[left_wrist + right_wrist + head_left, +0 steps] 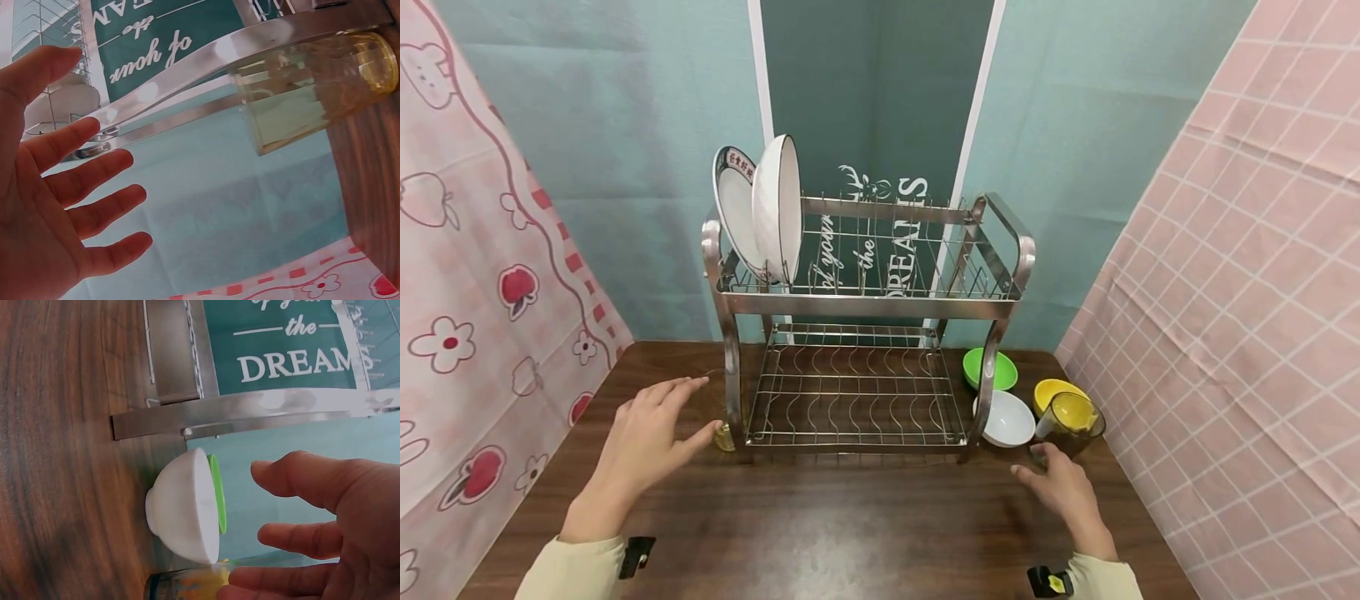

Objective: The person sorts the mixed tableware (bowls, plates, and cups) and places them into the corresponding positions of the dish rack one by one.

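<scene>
My left hand [643,437] hovers left of the metal dish rack [872,307], fingers spread, holding nothing. Nearest to it is a yellow-tinted clear glass [294,94], upright by the rack's left leg and mostly hidden in the head view. On the other side, my right hand [1066,493] is at a dark tinted glass [1086,433], its fingers apart and loosely bent; whether they touch the glass I cannot tell. A white bowl [178,509] stands just left of that glass. Behind these are a green bowl [973,367] and a yellow bowl [1051,389].
On the rack's upper tier, a rimmed white plate [735,204] and a large white bowl [766,208] stand on edge at the left. The lower wire tier [857,392] lies below. Cloth walls enclose the wooden table [850,525] at the back and sides.
</scene>
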The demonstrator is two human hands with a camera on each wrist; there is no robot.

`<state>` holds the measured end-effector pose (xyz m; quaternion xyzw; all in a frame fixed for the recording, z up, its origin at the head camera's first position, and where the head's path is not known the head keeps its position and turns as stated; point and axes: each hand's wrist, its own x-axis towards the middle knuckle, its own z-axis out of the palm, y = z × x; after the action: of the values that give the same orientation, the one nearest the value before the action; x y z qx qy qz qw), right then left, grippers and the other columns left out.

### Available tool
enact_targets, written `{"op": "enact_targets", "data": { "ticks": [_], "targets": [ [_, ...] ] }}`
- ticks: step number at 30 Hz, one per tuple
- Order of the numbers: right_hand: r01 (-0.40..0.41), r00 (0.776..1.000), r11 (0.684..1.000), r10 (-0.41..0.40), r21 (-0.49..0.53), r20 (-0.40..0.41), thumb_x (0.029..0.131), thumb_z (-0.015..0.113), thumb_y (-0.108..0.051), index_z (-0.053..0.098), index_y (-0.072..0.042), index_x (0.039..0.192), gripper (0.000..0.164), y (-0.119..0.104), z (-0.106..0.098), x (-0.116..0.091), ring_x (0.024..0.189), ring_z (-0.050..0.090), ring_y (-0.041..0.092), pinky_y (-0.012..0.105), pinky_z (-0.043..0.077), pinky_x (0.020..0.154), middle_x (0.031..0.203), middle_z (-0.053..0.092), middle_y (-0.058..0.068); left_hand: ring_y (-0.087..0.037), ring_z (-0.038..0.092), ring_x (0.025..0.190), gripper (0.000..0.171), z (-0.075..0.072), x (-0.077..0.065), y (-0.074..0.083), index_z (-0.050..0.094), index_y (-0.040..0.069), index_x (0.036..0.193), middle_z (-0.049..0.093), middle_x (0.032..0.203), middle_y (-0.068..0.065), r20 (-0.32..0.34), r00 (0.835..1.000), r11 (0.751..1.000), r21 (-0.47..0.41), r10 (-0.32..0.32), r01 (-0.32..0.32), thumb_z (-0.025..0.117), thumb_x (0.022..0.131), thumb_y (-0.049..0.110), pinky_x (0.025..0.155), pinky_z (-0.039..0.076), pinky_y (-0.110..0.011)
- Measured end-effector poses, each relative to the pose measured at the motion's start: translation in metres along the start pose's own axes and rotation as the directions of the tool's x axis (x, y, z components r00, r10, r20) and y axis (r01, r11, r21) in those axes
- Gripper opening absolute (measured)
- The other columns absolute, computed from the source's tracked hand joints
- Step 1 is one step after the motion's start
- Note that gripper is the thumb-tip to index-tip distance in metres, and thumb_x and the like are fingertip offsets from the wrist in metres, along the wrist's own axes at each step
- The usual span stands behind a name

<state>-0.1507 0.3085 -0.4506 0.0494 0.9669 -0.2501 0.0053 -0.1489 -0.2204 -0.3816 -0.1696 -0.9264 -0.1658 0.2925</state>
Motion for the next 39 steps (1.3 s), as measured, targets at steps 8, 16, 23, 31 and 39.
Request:
{"op": "enact_targets", "data": {
  "ticks": [8, 16, 23, 31, 39],
  "targets": [
    [-0.101, 0.995, 0.994, 0.102, 0.034, -0.016, 0.085, 0.064, -0.040, 0.045, 0.010, 0.121, 0.065, 0.007, 0.001, -0.002, 0.104, 0.047, 0.054, 0.060, 0.040, 0.079, 0.120, 0.050, 0.034, -0.045, 0.054, 0.095, 0.057, 0.012, -0.015, 0.001, 0.060, 0.004, 0.116, 0.059, 0.107, -0.023, 0.043, 0.999, 1.000, 0.007, -0.029, 0.029, 0.076, 0.068, 0.032, 0.070, 0.038, -0.064],
    [-0.252, 0.951, 0.960, 0.269, 0.121, -0.153, 0.084, 0.063, -0.040, 0.042, 0.006, 0.123, 0.064, 0.018, 0.003, -0.005, 0.100, 0.045, 0.056, 0.059, 0.039, 0.073, 0.116, 0.049, 0.035, -0.044, 0.055, 0.093, 0.054, 0.030, -0.030, 0.005, 0.061, 0.006, 0.113, 0.059, 0.106, -0.022, 0.061, 0.997, 0.999, -0.001, -0.044, 0.044, 0.076, 0.069, 0.032, 0.068, 0.040, -0.062],
    [-0.268, 0.851, 0.916, 0.371, 0.299, -0.373, 0.082, 0.066, -0.026, 0.031, 0.009, 0.130, 0.069, 0.023, 0.012, 0.001, 0.103, 0.039, 0.056, 0.065, 0.033, 0.076, 0.117, 0.038, 0.038, -0.043, 0.055, 0.095, 0.053, 0.036, -0.034, 0.008, 0.062, 0.005, 0.112, 0.059, 0.107, -0.023, 0.090, 0.995, 0.999, 0.009, -0.047, 0.046, 0.076, 0.070, 0.032, 0.068, 0.041, -0.060],
    [-0.105, 0.791, 0.905, 0.328, 0.413, -0.517, 0.075, 0.074, -0.015, 0.023, 0.008, 0.135, 0.082, 0.029, 0.023, 0.013, 0.116, 0.032, 0.052, 0.058, 0.026, 0.095, 0.126, 0.032, 0.038, -0.038, 0.056, 0.095, 0.052, 0.042, -0.034, 0.007, 0.063, 0.008, 0.112, 0.060, 0.109, -0.017, 0.096, 0.995, 1.000, 0.003, 0.007, -0.008, 0.076, 0.068, 0.033, 0.067, 0.042, -0.058],
    [0.058, 0.773, 0.848, 0.296, 0.526, -0.562, 0.072, 0.078, -0.014, 0.009, 0.001, 0.144, 0.101, 0.034, 0.026, 0.023, 0.129, 0.024, 0.043, 0.048, 0.019, 0.106, 0.141, 0.022, 0.030, -0.037, 0.055, 0.099, 0.052, 0.054, -0.040, 0.009, 0.063, 0.008, 0.113, 0.059, 0.112, -0.017, 0.156, 0.988, 0.999, -0.045, 0.003, 0.004, 0.078, 0.070, 0.033, 0.070, 0.042, -0.059]
  ]
}}
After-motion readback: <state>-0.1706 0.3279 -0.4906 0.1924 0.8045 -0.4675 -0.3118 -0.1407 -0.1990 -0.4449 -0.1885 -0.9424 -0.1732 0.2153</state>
